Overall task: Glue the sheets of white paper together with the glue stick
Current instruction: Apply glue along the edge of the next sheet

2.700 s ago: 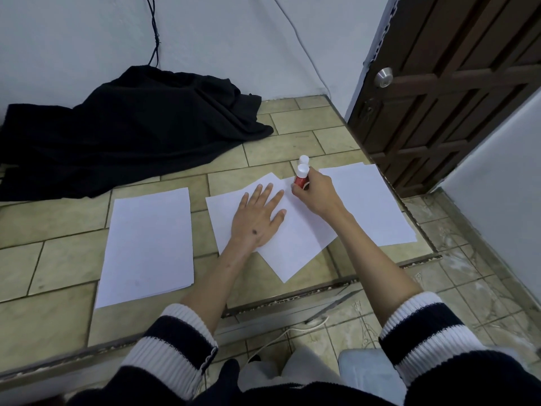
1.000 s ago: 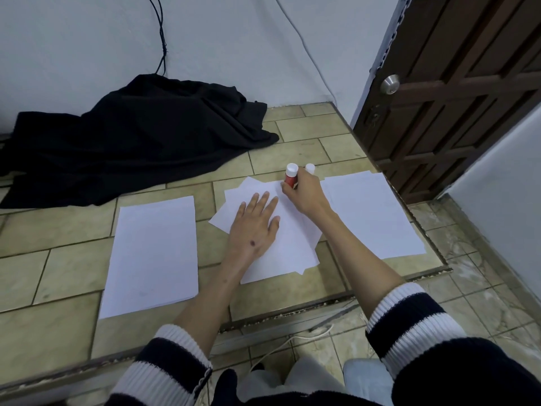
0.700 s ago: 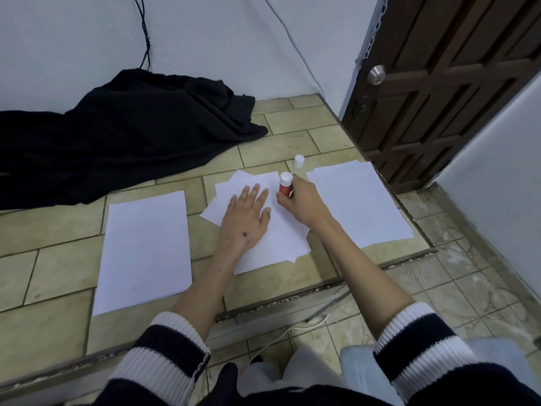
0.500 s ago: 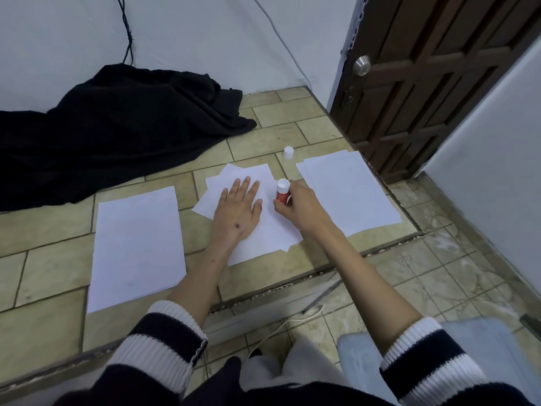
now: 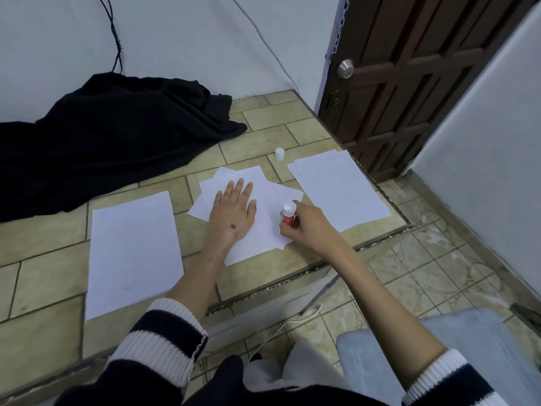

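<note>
A fanned stack of white paper sheets (image 5: pixel 263 230) lies on the tiled floor in the middle. My left hand (image 5: pixel 232 216) rests flat on it, fingers straight. My right hand (image 5: pixel 304 227) grips a red glue stick (image 5: pixel 288 215) with a white end up, its lower end pressed on the stack's right part. The glue stick's white cap (image 5: pixel 279 154) stands on the floor beyond the stack. A single white sheet (image 5: pixel 131 253) lies to the left, and another pile of white sheets (image 5: pixel 339 189) lies to the right.
A black cloth (image 5: pixel 111 136) is heaped against the wall at the back left. A dark wooden door (image 5: pixel 409 83) stands at the right. A floor step edge (image 5: pixel 307 273) runs in front of the papers, with a white cable (image 5: pixel 281 326) below it.
My right hand has dragged the glue stick from the stack's far edge toward me along its right side. The cap stayed on the floor. My left hand kept pressing the stack.
</note>
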